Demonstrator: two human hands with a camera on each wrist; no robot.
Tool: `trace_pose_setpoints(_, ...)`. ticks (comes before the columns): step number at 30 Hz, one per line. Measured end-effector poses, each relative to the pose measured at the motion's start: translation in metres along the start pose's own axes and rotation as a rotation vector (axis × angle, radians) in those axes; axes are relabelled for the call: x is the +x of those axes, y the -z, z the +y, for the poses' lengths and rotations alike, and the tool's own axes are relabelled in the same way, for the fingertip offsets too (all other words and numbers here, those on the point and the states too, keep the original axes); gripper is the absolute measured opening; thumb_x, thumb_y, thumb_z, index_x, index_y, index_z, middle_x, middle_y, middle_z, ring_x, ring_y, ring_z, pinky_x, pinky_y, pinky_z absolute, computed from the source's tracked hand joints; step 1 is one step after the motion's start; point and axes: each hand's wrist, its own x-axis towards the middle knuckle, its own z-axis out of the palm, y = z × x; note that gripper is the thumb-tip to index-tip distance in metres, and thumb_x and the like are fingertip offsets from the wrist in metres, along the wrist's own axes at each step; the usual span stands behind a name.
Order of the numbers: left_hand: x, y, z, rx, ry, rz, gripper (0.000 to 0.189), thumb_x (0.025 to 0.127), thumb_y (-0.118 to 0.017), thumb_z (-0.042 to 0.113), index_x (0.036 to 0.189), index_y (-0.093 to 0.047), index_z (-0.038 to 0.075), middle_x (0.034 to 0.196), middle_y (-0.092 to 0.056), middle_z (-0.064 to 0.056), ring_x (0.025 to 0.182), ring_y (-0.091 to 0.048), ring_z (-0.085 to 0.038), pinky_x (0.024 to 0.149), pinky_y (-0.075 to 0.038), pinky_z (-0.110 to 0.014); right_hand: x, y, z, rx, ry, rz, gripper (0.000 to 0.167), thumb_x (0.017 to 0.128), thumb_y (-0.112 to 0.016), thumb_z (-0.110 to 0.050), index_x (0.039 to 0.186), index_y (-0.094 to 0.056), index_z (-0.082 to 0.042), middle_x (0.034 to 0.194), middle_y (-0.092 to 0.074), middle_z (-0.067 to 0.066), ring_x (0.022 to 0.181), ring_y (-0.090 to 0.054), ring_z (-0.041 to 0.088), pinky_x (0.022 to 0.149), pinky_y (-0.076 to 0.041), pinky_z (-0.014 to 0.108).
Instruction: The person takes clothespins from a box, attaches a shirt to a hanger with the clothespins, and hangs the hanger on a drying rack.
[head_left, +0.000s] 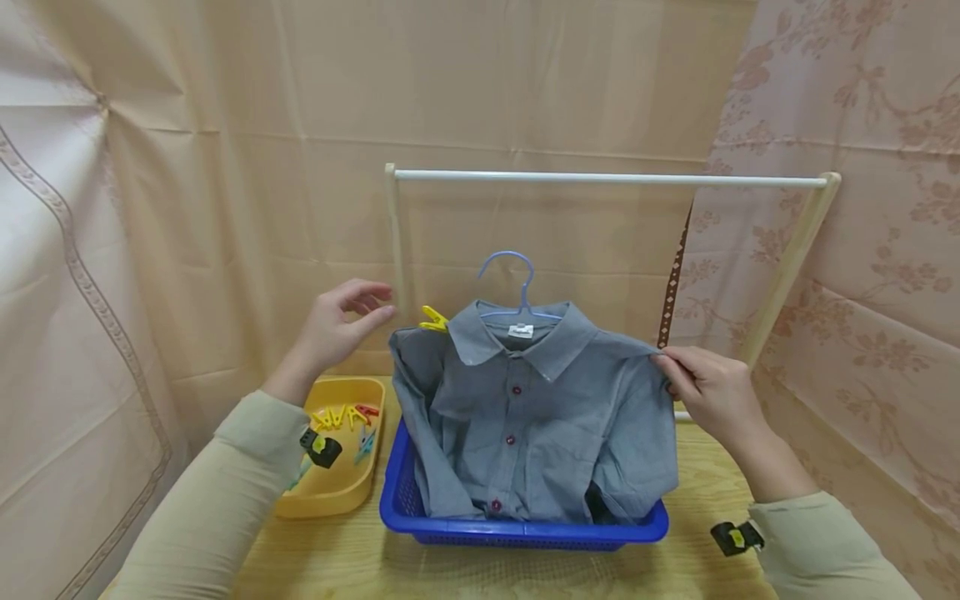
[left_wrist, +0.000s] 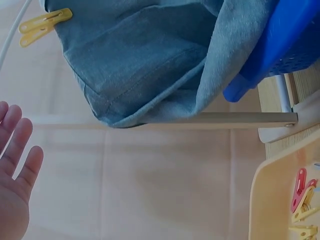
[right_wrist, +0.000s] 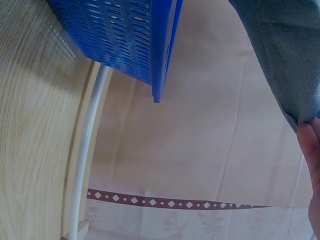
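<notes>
A grey button-up shirt (head_left: 555, 417) sits on a blue wire hanger (head_left: 522, 292), its lower part inside a blue plastic basket (head_left: 525, 531). One yellow clothespin (head_left: 432, 319) is clipped on the shirt's shoulder near the collar, on the left side. My right hand (head_left: 716, 396) pinches the shirt at the other shoulder; in the right wrist view its fingertips (right_wrist: 307, 137) hold the cloth edge. My left hand (head_left: 337, 325) is held in the air left of the yellow clothespin, apart from the shirt, fingers relaxed and holding nothing.
A yellow tray (head_left: 345, 504) with several yellow, red and blue clothespins stands left of the basket on the wooden table (head_left: 480, 575). Behind stands a drying rack with a white top bar (head_left: 600, 177) and wooden posts (head_left: 787, 267). Curtains hang around.
</notes>
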Motion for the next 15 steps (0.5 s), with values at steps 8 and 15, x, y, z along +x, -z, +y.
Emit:
trace_pose_setpoints(8,-0.0025,0.0066,-0.0058,0.036,0.026,0.018,0.030,0.095,-0.073,0.009,0.123,-0.068,0.003,0.116,-0.068,-0.015,0.096,-0.064,-0.024,0.081,-0.049,-0.018,-0.0004,-0.0005,0.0004,-0.001,0.012,0.012,0.010,0.087,-0.078,-0.007,0.097,-0.078,-0.003,0.083,-0.075,0.007,0.052,-0.063,0.010,0.054,-0.054,0.033)
trace_pose_setpoints(15,-0.0060,0.0083,-0.0107,0.058,0.055,0.039,0.030,0.095,-0.071,0.003,0.123,-0.066,-0.005,0.118,-0.066,-0.023,0.097,-0.062,-0.032,0.081,-0.048,-0.021,-0.0010,-0.0006,0.0000,-0.005,0.010,0.014,0.010,0.091,-0.076,-0.011,0.097,-0.078,-0.003,0.086,-0.076,0.008,0.052,-0.063,0.010,0.053,-0.055,0.034)
